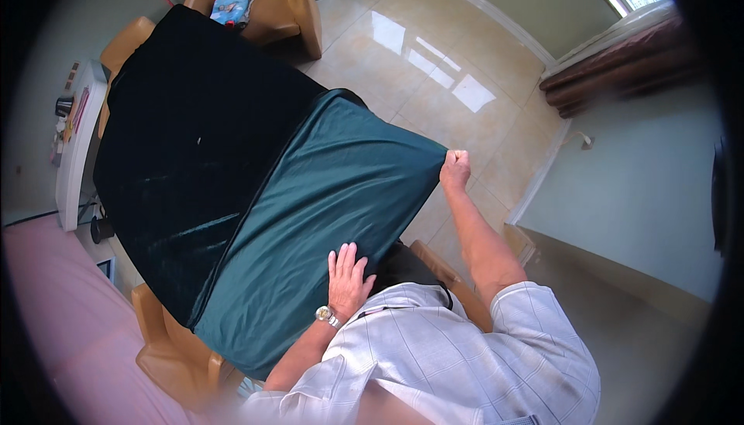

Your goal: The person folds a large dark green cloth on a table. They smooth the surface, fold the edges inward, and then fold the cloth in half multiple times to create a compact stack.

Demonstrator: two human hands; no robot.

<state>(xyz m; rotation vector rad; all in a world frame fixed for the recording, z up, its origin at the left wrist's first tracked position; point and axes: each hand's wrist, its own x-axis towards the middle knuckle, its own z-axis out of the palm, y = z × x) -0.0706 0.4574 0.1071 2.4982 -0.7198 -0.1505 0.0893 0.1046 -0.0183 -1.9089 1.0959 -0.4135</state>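
Observation:
A smooth dark green cloth [318, 185] lies across the near part of a table, beside black velvety fabric [201, 107] that covers the far part. Whether the two are one piece I cannot tell. My right hand [456, 168] is closed in a fist on a corner of the green cloth and pulls it taut past the table's right side, with creases running back from the grip. Near the table's front edge my left hand [349, 278] rests flat on the same cloth, fingers stretched out. The table itself is hidden under the fabric.
Tan armchairs stand around the table; the far chair [267, 6] holds a colourful package [232, 6]. A white shelf [81, 146] with small items is at the left, above a pink-covered surface [70, 293]. Brown curtain [612, 72] hangs at the right, over tiled floor [496, 146].

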